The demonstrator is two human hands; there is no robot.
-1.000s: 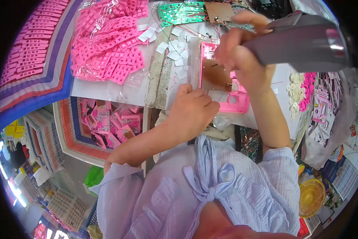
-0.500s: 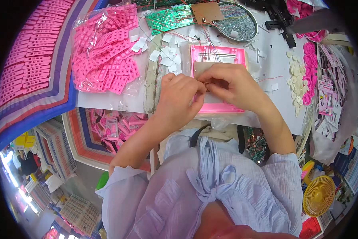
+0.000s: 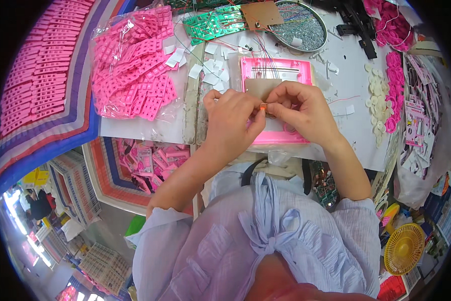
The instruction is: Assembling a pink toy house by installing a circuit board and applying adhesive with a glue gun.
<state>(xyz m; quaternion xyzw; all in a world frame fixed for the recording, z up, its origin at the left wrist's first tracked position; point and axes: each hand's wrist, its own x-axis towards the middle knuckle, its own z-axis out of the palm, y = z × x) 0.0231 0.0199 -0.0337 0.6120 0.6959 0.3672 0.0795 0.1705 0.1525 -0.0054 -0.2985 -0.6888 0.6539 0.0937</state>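
Both hands are over a pink plastic case (image 3: pixel 280 136) with wires running into its top and a brown circuit board (image 3: pixel 261 88) across it. My left hand (image 3: pixel 235 118) is closed, thumb and index finger pinched at a small orange piece (image 3: pixel 263 107) of unclear kind. Facing it, my right hand (image 3: pixel 301 108) has its thumb and index finger pressed together at the same spot. Whatever lies between the right fingertips is too small to name. My fingers hide part of the case's middle.
A clear bag of pink keypad pieces (image 3: pixel 135 65) lies left, beside white paper squares (image 3: pixel 213 72). Behind are a green circuit board (image 3: pixel 215 25) and a round tray of small metal parts (image 3: pixel 305 27). Cream discs (image 3: pixel 378 98) and pink coils (image 3: pixel 393 90) lie right.
My fingertips have shifted slightly, and the small orange piece now shows between them. More of the brown board is uncovered. The whole view has moved a little.
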